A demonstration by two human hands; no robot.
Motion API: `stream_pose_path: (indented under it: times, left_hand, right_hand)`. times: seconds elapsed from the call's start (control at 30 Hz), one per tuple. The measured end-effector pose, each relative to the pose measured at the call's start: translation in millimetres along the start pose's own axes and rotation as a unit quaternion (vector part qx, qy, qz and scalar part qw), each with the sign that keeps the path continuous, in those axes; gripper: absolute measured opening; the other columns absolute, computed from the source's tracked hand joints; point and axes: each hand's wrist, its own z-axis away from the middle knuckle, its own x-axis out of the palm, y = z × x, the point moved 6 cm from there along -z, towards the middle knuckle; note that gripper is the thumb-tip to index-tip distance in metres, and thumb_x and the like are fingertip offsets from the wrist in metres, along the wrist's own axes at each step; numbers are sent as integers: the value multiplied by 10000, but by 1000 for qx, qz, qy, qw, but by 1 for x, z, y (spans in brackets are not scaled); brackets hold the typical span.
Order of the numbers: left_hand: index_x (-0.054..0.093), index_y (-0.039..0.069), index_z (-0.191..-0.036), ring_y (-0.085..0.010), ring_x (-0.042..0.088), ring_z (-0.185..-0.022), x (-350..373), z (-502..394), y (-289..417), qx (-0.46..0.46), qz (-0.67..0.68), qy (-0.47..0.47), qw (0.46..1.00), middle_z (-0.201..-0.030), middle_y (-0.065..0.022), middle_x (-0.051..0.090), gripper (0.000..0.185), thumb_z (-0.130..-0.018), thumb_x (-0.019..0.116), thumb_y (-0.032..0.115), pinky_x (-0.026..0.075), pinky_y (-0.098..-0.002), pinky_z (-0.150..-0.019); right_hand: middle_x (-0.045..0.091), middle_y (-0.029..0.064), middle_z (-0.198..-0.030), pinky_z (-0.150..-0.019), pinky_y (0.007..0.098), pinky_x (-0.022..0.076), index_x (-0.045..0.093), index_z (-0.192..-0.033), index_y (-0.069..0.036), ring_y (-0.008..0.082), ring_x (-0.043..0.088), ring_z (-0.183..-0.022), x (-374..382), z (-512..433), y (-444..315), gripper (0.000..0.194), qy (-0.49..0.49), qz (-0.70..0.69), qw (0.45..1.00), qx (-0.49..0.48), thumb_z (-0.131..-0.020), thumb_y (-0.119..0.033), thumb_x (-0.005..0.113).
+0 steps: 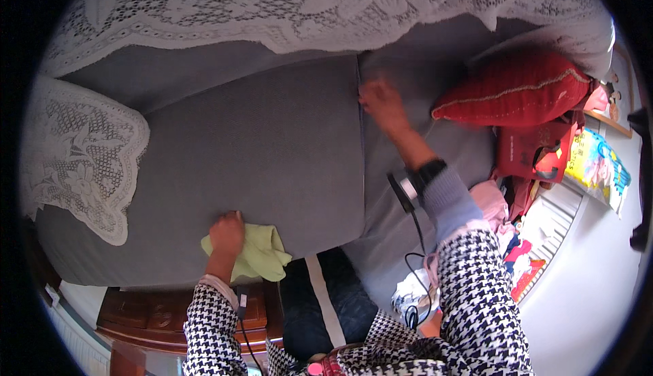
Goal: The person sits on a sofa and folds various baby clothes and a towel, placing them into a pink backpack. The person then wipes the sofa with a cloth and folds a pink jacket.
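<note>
A grey fabric-covered sofa (255, 156) fills the middle of the view. My left hand (227, 233) is closed on a light green cloth (257, 253) at the seat's front edge, and the cloth hangs partly over it. Farther back, my right hand (380, 101) lies at the seam between two seat cushions. It is blurred, and its fingers look bent; whether they pinch the fabric cannot be told. A red pillow (515, 93) with pale piping rests to its right. White lace covers (306, 24) drape the backrest, and another lace cover (84, 156) hangs over the left arm.
A red gift bag (530, 146) stands below the pillow, beside a colourful printed package (594, 167). Piled clothes (515, 243) lie at the right near a white radiator (561, 207). Carved wooden furniture (158, 309) stands at lower left. Black cables hang from both wrists.
</note>
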Motion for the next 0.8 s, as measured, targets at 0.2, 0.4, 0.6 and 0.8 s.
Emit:
stream_pose_path:
  times: [0.2, 0.4, 0.6, 0.8]
  left_hand:
    - [623, 34, -819, -370, 652, -735, -5, 1, 1, 39, -36, 22, 998, -833, -174, 662, 358, -967, 416, 286, 532, -464, -653]
    - [616, 44, -841, -367, 648, -722, -23, 3, 17, 4, -143, -55, 988, -811, -175, 658, 323, -965, 406, 255, 519, -462, -653]
    - [599, 33, -829, -395, 627, -748, -45, 103, 202, 400, 36, -221, 889, -836, -198, 640, 229, -927, 480, 203, 491, -462, -615]
    - [604, 14, -900, -402, 620, -780, -75, 87, 328, 409, 90, -225, 880, -842, -203, 630, 221, -907, 553, 229, 491, -441, -635]
  right_hand:
    - [578, 51, -970, -804, 343, 482, 546, -1074, -97, 187, 576, -896, 7, 209, 61, 291, -202, -31, 967, 151, -905, -327, 601]
    - [499, 159, -1274, -1001, 405, 395, 463, -1303, -72, 284, 483, -1188, 83, 327, 46, 657, -285, -80, 947, 128, -769, -338, 737]
    - [438, 144, -1368, -1082, 449, 275, 404, -1373, -122, 308, 383, -1283, 60, 344, 18, 818, -261, -104, 960, 0, -684, -356, 776]
    - [639, 180, -1080, -830, 391, 490, 526, -1224, -60, 333, 627, -986, -29, 357, 59, 555, -122, -219, 962, 105, -777, -313, 734]
